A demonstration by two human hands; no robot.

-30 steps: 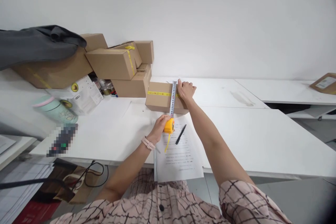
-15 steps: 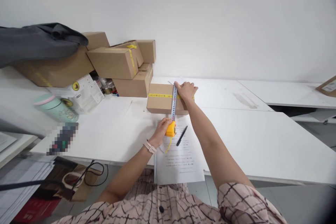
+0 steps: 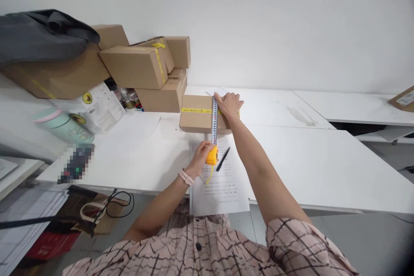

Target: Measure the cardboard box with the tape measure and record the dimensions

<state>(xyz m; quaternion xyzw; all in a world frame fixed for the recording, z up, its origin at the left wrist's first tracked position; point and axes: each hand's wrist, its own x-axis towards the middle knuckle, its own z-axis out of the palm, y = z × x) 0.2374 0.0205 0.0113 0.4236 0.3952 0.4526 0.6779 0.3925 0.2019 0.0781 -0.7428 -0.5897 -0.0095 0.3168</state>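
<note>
The left hand (image 3: 199, 158) grips the yellow tape measure (image 3: 212, 155) over the paper (image 3: 220, 202), near the brown box (image 3: 196, 120) on the table (image 3: 291, 159). If it lets go, the metal strip (image 3: 214, 125) could snap back. The right hand (image 3: 229, 105), apart, rests on the box, thumb by the strip's far end. A bump could shift the box. I can't tell if that thumb pinches; the tiny numbers look blurry.

A plain white wall (image 3: 274, 30) fills the top of the frame; white tabletops (image 3: 307, 168) cross the middle, gray floor tiles (image 3: 243, 225) show at bottom center, softly lit.
</note>
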